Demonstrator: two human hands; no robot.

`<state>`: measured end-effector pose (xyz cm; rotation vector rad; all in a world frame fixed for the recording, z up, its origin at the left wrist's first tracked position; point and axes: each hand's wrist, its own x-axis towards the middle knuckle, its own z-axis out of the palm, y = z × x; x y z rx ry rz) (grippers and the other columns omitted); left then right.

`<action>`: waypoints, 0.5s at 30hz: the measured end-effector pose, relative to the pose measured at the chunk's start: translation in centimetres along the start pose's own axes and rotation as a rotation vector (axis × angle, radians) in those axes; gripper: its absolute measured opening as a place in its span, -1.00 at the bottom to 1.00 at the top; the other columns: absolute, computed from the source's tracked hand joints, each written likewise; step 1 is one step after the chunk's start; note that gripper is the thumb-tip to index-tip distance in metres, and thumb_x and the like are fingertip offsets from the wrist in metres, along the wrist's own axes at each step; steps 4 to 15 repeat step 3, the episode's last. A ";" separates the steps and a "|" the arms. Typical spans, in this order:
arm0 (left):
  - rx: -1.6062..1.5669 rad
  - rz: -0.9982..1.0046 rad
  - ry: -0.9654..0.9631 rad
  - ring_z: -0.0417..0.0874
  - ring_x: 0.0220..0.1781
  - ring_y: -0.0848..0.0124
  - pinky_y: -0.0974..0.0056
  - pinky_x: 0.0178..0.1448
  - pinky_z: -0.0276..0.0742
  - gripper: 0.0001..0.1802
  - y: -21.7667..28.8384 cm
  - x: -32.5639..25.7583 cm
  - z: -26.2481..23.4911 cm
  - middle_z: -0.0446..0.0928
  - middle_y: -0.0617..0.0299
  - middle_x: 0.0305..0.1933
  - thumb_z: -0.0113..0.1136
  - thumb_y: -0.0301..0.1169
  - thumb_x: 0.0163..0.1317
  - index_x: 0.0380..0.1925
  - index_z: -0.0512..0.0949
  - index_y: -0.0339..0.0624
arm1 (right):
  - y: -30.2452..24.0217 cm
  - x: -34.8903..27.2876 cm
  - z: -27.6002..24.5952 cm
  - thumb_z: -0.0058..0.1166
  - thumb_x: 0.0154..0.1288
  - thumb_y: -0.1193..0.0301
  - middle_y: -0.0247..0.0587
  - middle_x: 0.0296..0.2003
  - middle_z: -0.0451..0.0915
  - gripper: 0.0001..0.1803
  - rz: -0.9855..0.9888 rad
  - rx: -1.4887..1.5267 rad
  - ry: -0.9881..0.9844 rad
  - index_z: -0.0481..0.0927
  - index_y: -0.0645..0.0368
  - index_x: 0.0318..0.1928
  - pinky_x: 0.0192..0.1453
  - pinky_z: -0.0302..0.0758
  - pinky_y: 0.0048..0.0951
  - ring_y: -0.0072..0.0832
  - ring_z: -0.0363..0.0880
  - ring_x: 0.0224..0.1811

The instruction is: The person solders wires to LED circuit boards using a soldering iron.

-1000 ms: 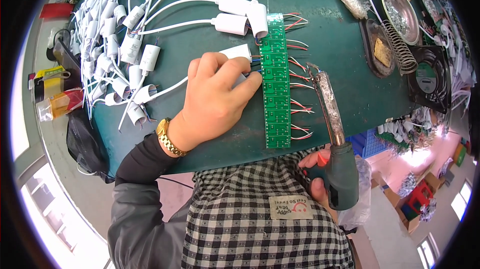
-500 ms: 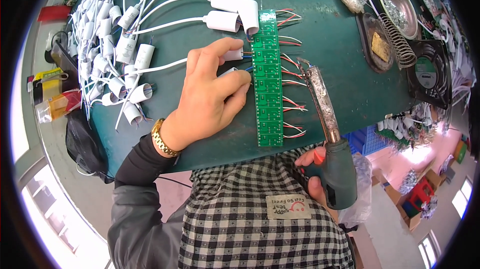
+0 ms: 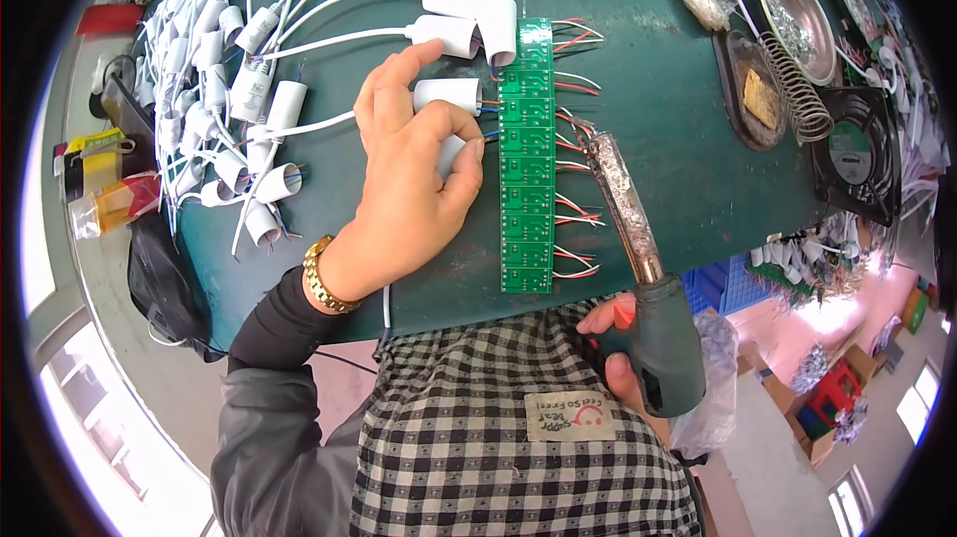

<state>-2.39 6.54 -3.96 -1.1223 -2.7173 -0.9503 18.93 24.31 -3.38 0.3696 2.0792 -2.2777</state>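
Observation:
A long green circuit board strip lies on the table, with red and white wire pairs along its right edge. My left hand is just left of it, thumb and forefinger closed around a white plastic sleeve whose wires point at the board. Beyond those fingers, another white sleeve on a cable lies with its wires at the board's left edge. My right hand, partly hidden, grips a soldering gun. The gun's long tip rises to the wires at the board's right side.
White sleeves with cables are heaped at the left. Toward the far right are a spring stand, a sponge, a metal dish and a black fan. A blue crate stands below the table's right edge.
The soldering gun has moved left, bringing its tip closer to the board. My left hand has drawn slightly left with the sleeve. The board's near end has swung a little left.

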 end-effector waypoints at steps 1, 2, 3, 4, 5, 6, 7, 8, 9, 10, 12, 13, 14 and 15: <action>-0.017 -0.023 -0.005 0.09 0.33 -0.15 -0.07 0.35 -0.02 -0.79 0.0 -0.1 0.1 0.14 -0.15 0.32 0.21 -0.60 -0.07 -0.39 0.47 -0.15 | 0.2 0.0 0.0 0.11 0.29 0.20 -0.07 -0.23 0.46 -0.42 -0.002 0.000 -0.004 0.26 0.34 0.13 -0.02 0.47 -0.26 -0.31 0.50 -0.17; -0.034 -0.046 -0.009 0.07 0.34 -0.15 -0.08 0.35 -0.02 -0.79 0.0 -0.1 0.1 0.12 -0.16 0.32 0.20 -0.60 -0.06 -0.37 0.47 -0.15 | 0.8 -0.1 -0.1 0.11 0.29 0.17 -0.07 -0.21 0.45 -0.39 -0.028 -0.007 -0.013 0.24 0.32 0.17 0.00 0.47 -0.25 -0.31 0.50 -0.16; -0.027 -0.058 -0.009 0.07 0.35 -0.16 -0.13 0.36 -0.04 -0.77 -0.1 -0.2 0.2 0.11 -0.12 0.35 0.21 -0.59 -0.04 -0.33 0.48 -0.14 | 1.4 -0.2 0.0 0.12 0.28 0.15 -0.06 -0.19 0.45 -0.35 -0.054 -0.016 -0.023 0.22 0.29 0.20 0.01 0.46 -0.25 -0.30 0.50 -0.15; -0.027 -0.058 -0.009 0.07 0.35 -0.16 -0.13 0.36 -0.04 -0.77 -0.1 -0.2 0.2 0.11 -0.12 0.35 0.21 -0.59 -0.04 -0.33 0.48 -0.14 | 1.4 -0.2 0.0 0.12 0.28 0.15 -0.06 -0.19 0.45 -0.35 -0.054 -0.016 -0.023 0.22 0.29 0.20 0.01 0.46 -0.25 -0.30 0.50 -0.15; -0.027 -0.058 -0.009 0.07 0.35 -0.16 -0.13 0.36 -0.04 -0.77 -0.1 -0.2 0.2 0.11 -0.12 0.35 0.21 -0.59 -0.04 -0.33 0.48 -0.14 | 1.4 -0.2 0.0 0.12 0.28 0.15 -0.06 -0.19 0.45 -0.35 -0.054 -0.016 -0.023 0.22 0.29 0.20 0.01 0.46 -0.25 -0.30 0.50 -0.15; -0.027 -0.058 -0.009 0.07 0.35 -0.16 -0.13 0.36 -0.04 -0.77 -0.1 -0.2 0.2 0.11 -0.12 0.35 0.21 -0.59 -0.04 -0.33 0.48 -0.14 | 1.4 -0.2 0.0 0.12 0.28 0.15 -0.06 -0.19 0.45 -0.35 -0.054 -0.016 -0.023 0.22 0.29 0.20 0.01 0.46 -0.25 -0.30 0.50 -0.15; -0.027 -0.058 -0.009 0.07 0.35 -0.16 -0.13 0.36 -0.04 -0.77 -0.1 -0.2 0.2 0.11 -0.12 0.35 0.21 -0.59 -0.04 -0.33 0.48 -0.14 | 1.4 -0.2 0.0 0.12 0.28 0.15 -0.06 -0.19 0.45 -0.35 -0.054 -0.016 -0.023 0.22 0.29 0.20 0.01 0.46 -0.25 -0.30 0.50 -0.15; -0.027 -0.058 -0.009 0.07 0.35 -0.16 -0.13 0.36 -0.04 -0.77 -0.1 -0.2 0.2 0.11 -0.12 0.35 0.21 -0.59 -0.04 -0.33 0.48 -0.14 | 1.4 -0.2 0.0 0.12 0.28 0.15 -0.06 -0.19 0.45 -0.35 -0.054 -0.016 -0.023 0.22 0.29 0.20 0.01 0.46 -0.25 -0.30 0.50 -0.15; -0.027 -0.058 -0.009 0.07 0.35 -0.16 -0.13 0.36 -0.04 -0.77 -0.1 -0.2 0.2 0.11 -0.12 0.35 0.21 -0.59 -0.04 -0.33 0.48 -0.14 | 1.4 -0.2 0.0 0.12 0.28 0.15 -0.06 -0.19 0.45 -0.35 -0.054 -0.016 -0.023 0.22 0.29 0.20 0.01 0.46 -0.25 -0.30 0.50 -0.15; -0.027 -0.058 -0.009 0.07 0.35 -0.16 -0.13 0.36 -0.04 -0.77 -0.1 -0.2 0.2 0.11 -0.12 0.35 0.21 -0.59 -0.04 -0.33 0.48 -0.14 | 1.4 -0.2 0.0 0.12 0.28 0.15 -0.06 -0.19 0.45 -0.35 -0.054 -0.016 -0.023 0.22 0.29 0.20 0.01 0.46 -0.25 -0.30 0.50 -0.15; -0.027 -0.058 -0.009 0.07 0.35 -0.16 -0.13 0.36 -0.04 -0.77 -0.1 -0.2 0.2 0.11 -0.12 0.35 0.21 -0.59 -0.04 -0.33 0.48 -0.14 | 1.4 -0.2 0.0 0.12 0.28 0.15 -0.06 -0.19 0.45 -0.35 -0.054 -0.016 -0.023 0.22 0.29 0.20 0.01 0.46 -0.25 -0.30 0.50 -0.15; -0.027 -0.058 -0.009 0.07 0.35 -0.16 -0.13 0.36 -0.04 -0.77 -0.1 -0.2 0.2 0.11 -0.12 0.35 0.21 -0.59 -0.04 -0.33 0.48 -0.14 | 1.4 -0.2 0.0 0.12 0.28 0.15 -0.06 -0.19 0.45 -0.35 -0.054 -0.016 -0.023 0.22 0.29 0.20 0.01 0.46 -0.25 -0.30 0.50 -0.15; -0.027 -0.058 -0.009 0.07 0.35 -0.16 -0.13 0.36 -0.04 -0.77 -0.1 -0.2 0.2 0.11 -0.12 0.35 0.21 -0.59 -0.04 -0.33 0.48 -0.14 | 1.4 -0.2 0.0 0.12 0.28 0.15 -0.06 -0.19 0.45 -0.35 -0.054 -0.016 -0.023 0.22 0.29 0.20 0.01 0.46 -0.25 -0.30 0.50 -0.15; -0.027 -0.058 -0.009 0.07 0.35 -0.16 -0.13 0.36 -0.04 -0.77 -0.1 -0.2 0.2 0.11 -0.12 0.35 0.21 -0.59 -0.04 -0.33 0.48 -0.14 | 1.4 -0.2 0.0 0.12 0.28 0.15 -0.06 -0.19 0.45 -0.35 -0.054 -0.016 -0.023 0.22 0.29 0.20 0.01 0.46 -0.25 -0.30 0.50 -0.15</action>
